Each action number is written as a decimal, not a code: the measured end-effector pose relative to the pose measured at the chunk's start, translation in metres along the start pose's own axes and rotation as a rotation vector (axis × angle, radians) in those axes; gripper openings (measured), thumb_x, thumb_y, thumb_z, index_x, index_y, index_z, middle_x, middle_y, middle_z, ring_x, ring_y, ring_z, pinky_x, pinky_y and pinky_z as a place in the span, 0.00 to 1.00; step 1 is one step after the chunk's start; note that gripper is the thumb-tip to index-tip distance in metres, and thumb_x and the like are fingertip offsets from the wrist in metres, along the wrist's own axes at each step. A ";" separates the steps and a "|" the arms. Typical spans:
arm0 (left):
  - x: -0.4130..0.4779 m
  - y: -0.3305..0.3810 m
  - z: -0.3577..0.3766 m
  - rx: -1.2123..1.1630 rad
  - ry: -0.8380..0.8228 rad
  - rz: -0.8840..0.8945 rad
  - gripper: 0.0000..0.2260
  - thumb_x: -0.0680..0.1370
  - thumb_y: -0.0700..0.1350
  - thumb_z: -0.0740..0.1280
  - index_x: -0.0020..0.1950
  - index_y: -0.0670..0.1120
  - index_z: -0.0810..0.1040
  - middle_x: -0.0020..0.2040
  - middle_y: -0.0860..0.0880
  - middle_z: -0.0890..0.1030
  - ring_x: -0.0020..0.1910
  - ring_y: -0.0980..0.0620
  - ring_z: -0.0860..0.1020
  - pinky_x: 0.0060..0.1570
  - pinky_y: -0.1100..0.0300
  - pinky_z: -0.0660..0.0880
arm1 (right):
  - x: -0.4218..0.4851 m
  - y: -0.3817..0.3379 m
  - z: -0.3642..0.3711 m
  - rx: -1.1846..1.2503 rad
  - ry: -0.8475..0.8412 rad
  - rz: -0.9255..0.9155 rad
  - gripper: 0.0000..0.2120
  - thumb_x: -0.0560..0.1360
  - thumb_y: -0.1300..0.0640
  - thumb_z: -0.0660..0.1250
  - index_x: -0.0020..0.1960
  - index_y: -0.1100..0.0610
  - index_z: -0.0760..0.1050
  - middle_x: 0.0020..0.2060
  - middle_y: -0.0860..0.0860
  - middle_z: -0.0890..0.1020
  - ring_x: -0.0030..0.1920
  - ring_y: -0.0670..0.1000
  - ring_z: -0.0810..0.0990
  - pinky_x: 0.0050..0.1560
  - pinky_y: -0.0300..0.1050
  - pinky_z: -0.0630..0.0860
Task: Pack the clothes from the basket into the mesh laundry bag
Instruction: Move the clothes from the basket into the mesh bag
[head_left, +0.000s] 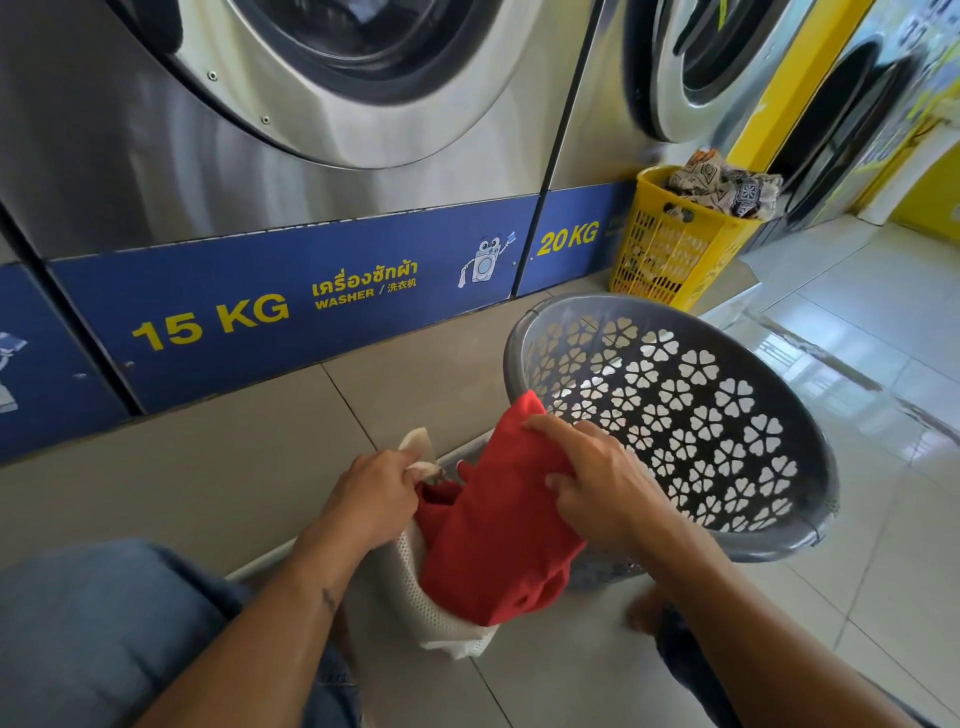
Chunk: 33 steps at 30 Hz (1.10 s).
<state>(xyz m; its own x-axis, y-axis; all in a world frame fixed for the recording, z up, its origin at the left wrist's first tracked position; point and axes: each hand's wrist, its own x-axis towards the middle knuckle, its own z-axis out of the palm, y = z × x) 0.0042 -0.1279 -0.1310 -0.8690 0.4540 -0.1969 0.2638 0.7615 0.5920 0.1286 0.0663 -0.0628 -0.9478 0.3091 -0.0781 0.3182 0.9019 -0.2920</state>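
A red garment (498, 530) hangs half inside the white mesh laundry bag (415, 587), which lies on the tiled floor between my knees. My left hand (371, 499) grips the bag's rim at its far left and holds the mouth open. My right hand (597, 483) grips the upper part of the red garment from the right, fingers curled into the cloth. Just behind and to the right stands the grey round basket (800, 535) with flower-shaped holes, tilted toward me; no clothes show inside it.
A steel 15 KG washer (291, 156) and a 20 KG washer (587, 156) stand along the back. A yellow basket (670, 254) with patterned cloth sits at the back right. My jeans-clad left knee (104, 623) fills the lower left. Glossy tiles spread to the right.
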 end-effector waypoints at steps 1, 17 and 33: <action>0.000 0.000 0.000 -0.002 -0.002 -0.002 0.17 0.82 0.48 0.58 0.69 0.48 0.74 0.62 0.41 0.78 0.60 0.41 0.76 0.59 0.50 0.74 | -0.001 -0.001 0.001 -0.015 0.030 -0.003 0.28 0.74 0.54 0.67 0.71 0.37 0.65 0.54 0.49 0.75 0.54 0.57 0.79 0.53 0.56 0.78; 0.008 -0.014 -0.004 -0.162 0.035 -0.073 0.13 0.80 0.50 0.62 0.59 0.52 0.82 0.59 0.44 0.81 0.59 0.41 0.77 0.53 0.55 0.73 | -0.033 -0.049 0.076 -0.190 0.178 -0.150 0.24 0.63 0.60 0.63 0.57 0.46 0.79 0.44 0.49 0.75 0.41 0.56 0.77 0.23 0.45 0.66; 0.018 -0.016 0.007 -0.146 0.018 -0.032 0.14 0.80 0.49 0.62 0.64 0.52 0.80 0.62 0.44 0.81 0.61 0.44 0.77 0.58 0.55 0.73 | 0.000 -0.003 0.004 -0.030 0.008 0.088 0.39 0.73 0.50 0.68 0.80 0.37 0.55 0.62 0.52 0.78 0.60 0.59 0.80 0.56 0.55 0.77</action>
<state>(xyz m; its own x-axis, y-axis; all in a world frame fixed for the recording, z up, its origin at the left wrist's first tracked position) -0.0128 -0.1284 -0.1497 -0.8837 0.4214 -0.2038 0.1737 0.6995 0.6932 0.1275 0.0621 -0.0657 -0.9159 0.3900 -0.0945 0.4010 0.8798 -0.2554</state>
